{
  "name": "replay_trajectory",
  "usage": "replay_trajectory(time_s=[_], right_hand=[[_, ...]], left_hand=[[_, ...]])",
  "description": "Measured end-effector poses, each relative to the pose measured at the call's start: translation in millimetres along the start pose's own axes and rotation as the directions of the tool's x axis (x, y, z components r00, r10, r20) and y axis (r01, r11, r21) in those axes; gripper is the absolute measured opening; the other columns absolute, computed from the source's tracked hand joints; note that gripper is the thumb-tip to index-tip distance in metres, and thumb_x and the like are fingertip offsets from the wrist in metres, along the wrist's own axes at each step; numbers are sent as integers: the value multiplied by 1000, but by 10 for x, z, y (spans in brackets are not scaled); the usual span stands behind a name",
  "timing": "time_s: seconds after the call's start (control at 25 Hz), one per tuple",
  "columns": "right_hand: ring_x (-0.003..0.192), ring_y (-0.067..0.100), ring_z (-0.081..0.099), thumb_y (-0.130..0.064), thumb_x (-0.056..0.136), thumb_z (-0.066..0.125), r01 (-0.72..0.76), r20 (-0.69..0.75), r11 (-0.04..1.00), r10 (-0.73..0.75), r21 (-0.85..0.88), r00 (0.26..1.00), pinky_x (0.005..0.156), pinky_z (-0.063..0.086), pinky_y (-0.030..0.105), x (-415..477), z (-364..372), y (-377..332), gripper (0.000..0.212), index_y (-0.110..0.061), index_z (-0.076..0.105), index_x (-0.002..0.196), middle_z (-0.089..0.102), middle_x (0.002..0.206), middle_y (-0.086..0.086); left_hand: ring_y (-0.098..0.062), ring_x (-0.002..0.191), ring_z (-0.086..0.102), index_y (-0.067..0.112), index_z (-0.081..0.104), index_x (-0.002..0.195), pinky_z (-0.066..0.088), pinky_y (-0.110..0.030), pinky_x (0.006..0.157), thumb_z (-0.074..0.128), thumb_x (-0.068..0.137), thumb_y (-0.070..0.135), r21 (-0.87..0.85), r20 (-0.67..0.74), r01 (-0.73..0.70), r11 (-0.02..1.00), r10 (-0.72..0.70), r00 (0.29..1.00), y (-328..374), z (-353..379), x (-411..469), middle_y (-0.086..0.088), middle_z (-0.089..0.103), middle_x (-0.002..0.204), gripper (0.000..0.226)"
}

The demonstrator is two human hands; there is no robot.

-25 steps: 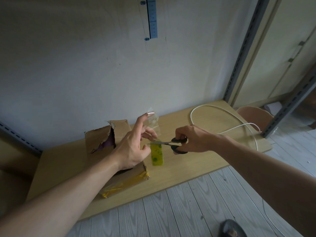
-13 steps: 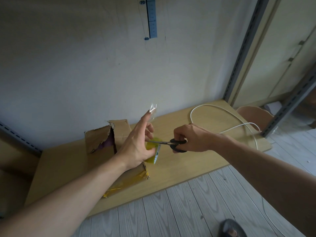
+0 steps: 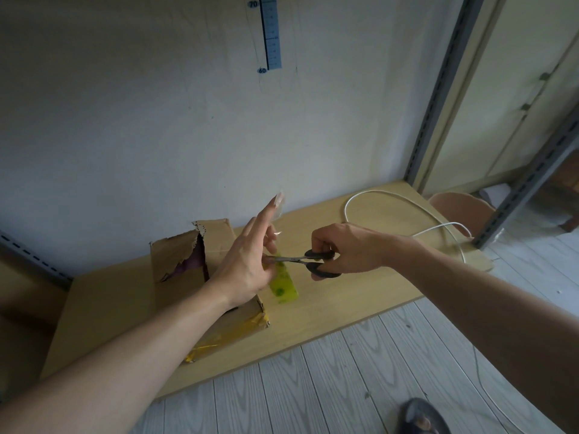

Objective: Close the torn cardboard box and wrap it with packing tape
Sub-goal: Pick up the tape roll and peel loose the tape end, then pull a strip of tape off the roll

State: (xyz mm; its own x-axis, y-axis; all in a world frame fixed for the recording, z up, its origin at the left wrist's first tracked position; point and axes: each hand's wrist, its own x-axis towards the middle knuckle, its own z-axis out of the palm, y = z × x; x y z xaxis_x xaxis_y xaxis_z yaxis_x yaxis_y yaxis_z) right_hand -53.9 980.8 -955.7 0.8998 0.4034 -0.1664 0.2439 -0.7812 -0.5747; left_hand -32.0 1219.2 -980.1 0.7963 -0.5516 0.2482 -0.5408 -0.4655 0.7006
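Left index fingers' tip (image 3: pixel 272 205) is straight, with a clear strip of packing tape (image 3: pixel 280 198) clinging to it. The other fingers of the left hand (image 3: pixel 247 267) bend toward the strip and appear to pinch it lower down; the thumb is hidden. The right hand (image 3: pixel 354 249) has its fingers curled through the black handles of the scissors (image 3: pixel 313 261), whose blades reach the strip just beside the left palm. The yellow-green tape roll (image 3: pixel 283 286) lies below the blades, just beside the cardboard box (image 3: pixel 175 255). The box sits on the desk (image 3: pixel 344 292), its top torn and gaping.

The tape is probably light, limp and sticky on one face, so it is best held taut at both ends. The torn board is likely soft at the rip and is best held by its firm corners.
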Motion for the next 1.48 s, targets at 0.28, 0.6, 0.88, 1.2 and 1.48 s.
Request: replay_trajectory(time_s=[0.28, 0.6, 0.88, 1.2, 1.48], right_hand=[[69, 9, 61, -55, 64, 79, -106, 136, 990, 93, 96, 986, 66, 46, 32, -49, -272, 35, 38, -23, 67, 78, 71, 72, -13], [65, 20, 56, -28, 81, 75, -422, -146, 877, 398, -230, 906, 47, 37, 24, -31, 593, 820, 21, -22, 55, 84, 61, 82, 3], [72, 15, 64, -22, 88, 65, -357, -232, 934, 355, 35, 906, 62, 48, 24, 160, 692, 654, 6, -22, 70, 84, 69, 79, -3], [70, 12, 58, -14, 88, 68, 99, -260, 626, 171, 773, 950, 64, 46, 24, 353, 643, -352, 9, -17, 69, 96, 63, 76, 0], [67, 11, 64, -9, 85, 75, 52, -300, 762, 191, 645, 934, 64, 58, 34, 200, 400, -550, 8, -16, 72, 81, 69, 76, -5]], left_hand=[[-6, 105, 54, 56, 6, 154, 52, -21, 69, 69, 79, -15, 15, -15, 66, 998, -65, 998, -106, -46, -37, 9, 43, 113, 121], [-9, 111, 58, 65, 9, 149, 59, -28, 69, 66, 80, -15, -43, -68, 37, 998, -40, 997, -92, -60, 12, 8, 45, 118, 120], [-8, 113, 57, 55, 9, 154, 61, -31, 71, 68, 80, -15, 3, -90, -9, 1000, 10, 996, -45, -21, 75, 7, 43, 122, 118], [-9, 115, 55, 46, 11, 158, 61, -25, 73, 73, 78, -14, 56, -156, -57, 997, 65, 986, 43, -106, 123, 9, 40, 129, 118], [-11, 121, 54, 42, 12, 157, 60, -27, 70, 65, 81, -14, -81, -186, -59, 995, 43, 982, 264, -247, 14, 7, 42, 130, 109]])
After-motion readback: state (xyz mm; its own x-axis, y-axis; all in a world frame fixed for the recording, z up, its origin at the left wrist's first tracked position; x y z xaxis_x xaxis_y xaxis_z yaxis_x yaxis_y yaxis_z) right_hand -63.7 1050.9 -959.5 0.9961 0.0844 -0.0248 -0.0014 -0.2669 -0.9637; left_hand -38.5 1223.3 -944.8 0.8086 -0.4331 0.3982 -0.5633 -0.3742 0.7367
